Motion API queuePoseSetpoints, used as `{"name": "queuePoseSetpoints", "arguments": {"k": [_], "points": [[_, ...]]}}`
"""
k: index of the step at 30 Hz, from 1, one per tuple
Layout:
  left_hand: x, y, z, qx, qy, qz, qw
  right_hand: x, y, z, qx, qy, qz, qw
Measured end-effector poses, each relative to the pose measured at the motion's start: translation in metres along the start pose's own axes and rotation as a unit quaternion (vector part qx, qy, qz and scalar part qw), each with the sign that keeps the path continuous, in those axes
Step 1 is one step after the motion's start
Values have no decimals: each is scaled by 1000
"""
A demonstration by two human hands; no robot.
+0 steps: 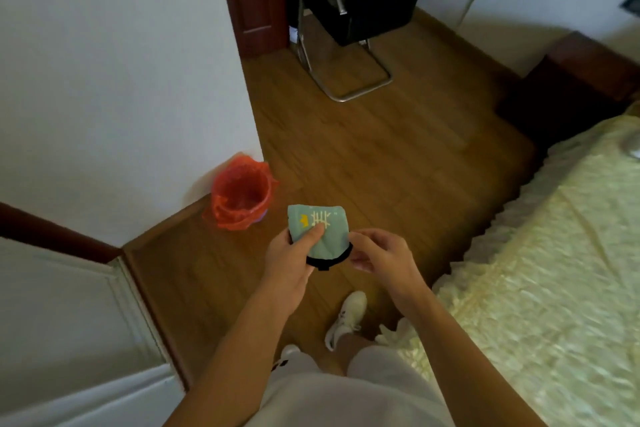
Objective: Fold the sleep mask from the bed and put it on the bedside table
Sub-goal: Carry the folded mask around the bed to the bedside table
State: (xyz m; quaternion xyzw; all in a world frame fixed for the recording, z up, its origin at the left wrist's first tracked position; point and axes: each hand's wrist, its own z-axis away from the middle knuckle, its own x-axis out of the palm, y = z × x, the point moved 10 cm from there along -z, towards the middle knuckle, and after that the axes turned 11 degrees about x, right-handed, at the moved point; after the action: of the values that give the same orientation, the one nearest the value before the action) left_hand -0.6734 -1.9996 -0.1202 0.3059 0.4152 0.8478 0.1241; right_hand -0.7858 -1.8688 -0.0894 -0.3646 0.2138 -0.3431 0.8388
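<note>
Head-camera view showed the folded sleep mask point(317, 230) held above the floor, left hand point(289, 258) clamped on it, right hand point(379, 255) pinching its black strap point(329, 262), which looked likely to spring the fold open.

I counted one sleep mask point(320, 230), pale green with a black strap, and two hands on it: my left hand point(291, 262) and my right hand point(382, 258). There was one bed point(554, 270) along the right side, under one cream cover. On the floor I counted one bin point(242, 196) lined with one red bag, and one chair point(349, 28) with a metal frame. Two white shoes showed below my arms, one point(346, 319) plainly and one point(289, 350) only in part. I counted one dark wooden cabinet point(581, 76) by the head of the bed.
</note>
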Motion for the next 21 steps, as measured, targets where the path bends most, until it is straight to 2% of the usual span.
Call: {"name": "queuePoseSetpoints", "arguments": {"k": [7, 21], "points": [[99, -13, -72, -39, -70, -64, 995, -83, -16, -55, 10, 54, -86, 995], [398, -51, -193, -56, -175, -172, 968, -338, -94, -165, -13, 116, -231, 966]]}}
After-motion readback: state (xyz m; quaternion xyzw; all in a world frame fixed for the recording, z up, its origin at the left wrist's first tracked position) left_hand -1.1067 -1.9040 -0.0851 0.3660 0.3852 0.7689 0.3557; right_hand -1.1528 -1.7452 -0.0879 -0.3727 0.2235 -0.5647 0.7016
